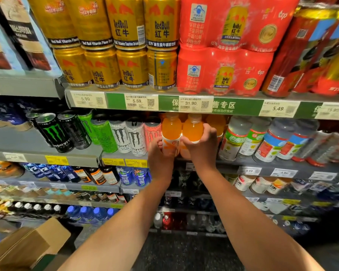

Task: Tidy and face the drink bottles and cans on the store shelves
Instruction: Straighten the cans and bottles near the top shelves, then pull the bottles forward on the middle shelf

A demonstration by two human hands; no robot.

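Observation:
Two orange drink bottles stand side by side on the middle shelf [233,162]. My left hand [158,153] grips the left orange bottle [171,130] low on its white label. My right hand [201,145] wraps round the right orange bottle [193,128] at its middle, fingers curled over its front. More orange bottles [215,124] stand behind and to the right of them. Both forearms reach up from the bottom of the view.
Monster cans [55,132] and white Monster cans [135,135] stand left of the orange bottles; clear bottles with colourful labels [235,137] stand right. Gold Red Bull cans [129,47] and red multipacks [223,69] fill the shelf above. A cardboard box [27,245] sits at lower left.

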